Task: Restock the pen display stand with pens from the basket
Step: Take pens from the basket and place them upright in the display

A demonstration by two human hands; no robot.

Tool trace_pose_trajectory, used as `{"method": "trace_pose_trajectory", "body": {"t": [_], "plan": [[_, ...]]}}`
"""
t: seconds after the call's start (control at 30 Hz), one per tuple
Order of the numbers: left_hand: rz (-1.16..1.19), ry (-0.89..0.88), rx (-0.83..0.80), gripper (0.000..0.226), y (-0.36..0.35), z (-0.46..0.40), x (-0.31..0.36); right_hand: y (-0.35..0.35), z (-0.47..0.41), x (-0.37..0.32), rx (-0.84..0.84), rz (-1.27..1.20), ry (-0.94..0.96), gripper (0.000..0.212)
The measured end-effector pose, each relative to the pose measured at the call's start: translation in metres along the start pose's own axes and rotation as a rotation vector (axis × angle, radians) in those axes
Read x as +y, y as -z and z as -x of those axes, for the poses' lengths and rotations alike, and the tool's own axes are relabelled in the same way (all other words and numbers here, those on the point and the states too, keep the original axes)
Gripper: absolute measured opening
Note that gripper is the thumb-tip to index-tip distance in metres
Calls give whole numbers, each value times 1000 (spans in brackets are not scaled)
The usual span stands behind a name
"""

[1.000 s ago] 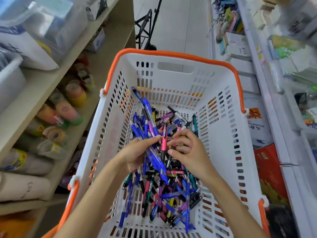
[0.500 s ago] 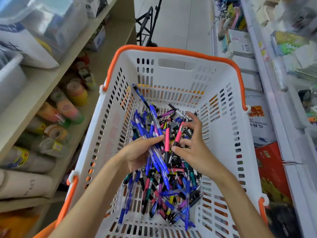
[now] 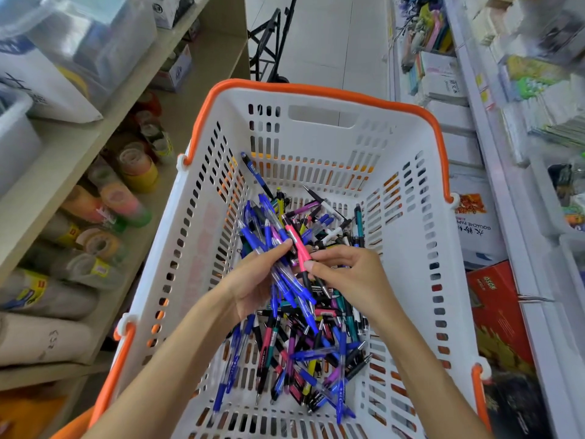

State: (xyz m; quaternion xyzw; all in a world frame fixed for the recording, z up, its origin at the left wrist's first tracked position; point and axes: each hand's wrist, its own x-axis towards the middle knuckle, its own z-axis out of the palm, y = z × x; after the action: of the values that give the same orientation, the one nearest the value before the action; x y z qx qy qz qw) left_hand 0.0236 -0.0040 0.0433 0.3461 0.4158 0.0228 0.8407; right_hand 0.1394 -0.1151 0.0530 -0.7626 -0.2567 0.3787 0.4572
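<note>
left hand (image 3: 253, 280) clutching bundle of blue plastic pens (image 3: 286, 280); right hand (image 3: 345, 274) pinching pink-and-black pen (image 3: 299, 248) | both above white slotted plastic basket (image 3: 411, 264) with orange rim

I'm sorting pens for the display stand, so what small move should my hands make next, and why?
Probably slide the pink pen into the bunch of blue pens in your left hand. Your right hand pinches it right beside that bunch, above the basket, and the display stand is not in view, so gathering seems unfinished.
</note>
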Motion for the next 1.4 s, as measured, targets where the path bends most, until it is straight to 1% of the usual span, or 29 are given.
{"method": "trace_pose_trajectory", "body": {"t": [0.07, 0.17, 0.23, 0.33, 0.43, 0.5, 0.53, 0.57, 0.6, 0.63, 0.67, 0.7, 0.73, 0.77, 0.83, 0.9, 0.93, 0.97, 1.0, 1.03, 1.07, 1.1, 1.2, 1.23, 1.3, 1.37, 1.4], "plan": [[-31, -19, -32, 28, -1, 0, -3, -1, -1, 3, 28, 43, -14, 8], [-136, -65, -39, 28, -2, -1, -5, -1, 0, 2, 17, 127, -17, 8], [-204, -94, -16, 27, -1, -2, -5, -2, 0, 3, 12, 247, 21, 7], [-287, -115, -10, 34, 2, -5, -5, -3, 2, 3, 9, 394, 94, 10], [-331, -120, -30, 20, 6, -6, -4, 0, 4, 1, -62, 548, 162, 13], [-363, -106, -45, 17, 9, -7, -2, 3, 4, -2, -54, 603, 218, 16], [-378, -91, -59, 16, 12, -7, -1, 5, 3, -4, 4, 568, 241, 21], [-401, -62, -89, 16, 15, -7, 1, 7, 1, -5, 88, 471, 237, 26], [-423, -15, -116, 22, 16, -5, 3, 10, -2, -8, 173, 333, 198, 28], [-465, 25, -160, 34, 19, -6, 3, 13, -6, -10, 228, 194, 118, 30], [-515, 58, -212, 43, 19, -4, 3, 15, -11, -12, 221, 79, 5, 30], [-567, 77, -273, 43, 19, -3, 3, 15, -15, -13, 150, -2, -120, 32], [-608, 93, -324, 37, 17, -1, 3, 14, -18, -13, 46, -62, -227, 33], [-635, 110, -361, 33, 17, -2, 2, 11, -19, -13, -55, -126, -302, 34], [-650, 133, -388, 29, 17, -1, 3, 7, -18, -14, -184, -280, -362, 43], [-661, 151, -420, 22, 20, 0, 4, 8, -16, -15, -229, -360, -298, 54], [-686, 151, -424, 31, 22, -1, 4, 10, -15, -16, -224, -373, -248, 55], [-728, 146, -421, 51, 23, -2, 2, 12, -15, -15, -206, -365, -197, 50], [-749, 150, -430, 65, 23, -1, 1, 14, -15, -16, -180, -340, -161, 40], [-754, 150, -441, 74, 23, -2, 0, 16, -15, -16, -157, -307, -152, 30], [-771, 141, -449, 78, 22, -2, -1, 18, -15, -16, -144, -279, -166, 25], [-779, 148, -451, 77, 21, -1, 0, 20, -15, -14, -140, -244, -189, 23], [-771, 155, -500, 55, 20, 1, 3, 22, -15, -10, -95, -156, -238, 23], [-796, 152, -478, 58, 22, 1, 3, 23, -16, -9, -63, -178, -237, 24], [-825, 208, -417, 75, 31, -3, 1, 25, -17, -9, 39, -285, -211, 24], [-808, 247, -408, 82, 37, -8, 2, 28, -17, -9, 199, -370, -140, 23], [-781, 253, -371, 83, 35, -5, 6, 29, -17, -10, 281, -391, -87, 23]]}}
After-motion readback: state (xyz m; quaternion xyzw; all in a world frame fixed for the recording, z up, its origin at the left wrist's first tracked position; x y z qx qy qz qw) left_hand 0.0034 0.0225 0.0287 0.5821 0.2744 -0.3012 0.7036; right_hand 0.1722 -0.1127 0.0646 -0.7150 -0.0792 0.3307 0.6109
